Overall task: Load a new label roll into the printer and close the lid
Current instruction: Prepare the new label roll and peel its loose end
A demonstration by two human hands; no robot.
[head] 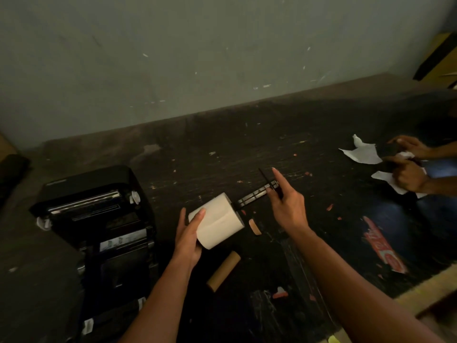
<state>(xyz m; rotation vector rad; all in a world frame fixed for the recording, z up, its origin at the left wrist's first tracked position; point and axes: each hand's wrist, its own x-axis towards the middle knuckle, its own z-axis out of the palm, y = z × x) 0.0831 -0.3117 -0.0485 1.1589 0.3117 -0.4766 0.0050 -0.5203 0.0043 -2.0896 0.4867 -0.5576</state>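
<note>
Gripping a white label roll (215,220) in the left hand (189,237), fingers wrapping its near end, above a dark, scuffed tabletop (247,149). Pinching the far end of a black spindle (256,194) with the right hand (286,206), forefinger pointing up and away, the spindle's other end sitting in the core of the roll. Standing open at left, just beside the left hand: a black printer (99,219), lid tipped back, roller and empty bay showing. Lying on the table below the roll: an empty brown cardboard core (223,271); just right of the roll, a small tan scrap (254,227). Working at far right, well apart: another person's two hands (408,169), handling crumpled white paper (363,153). Rising behind: a grey, marked wall (197,45).
</note>
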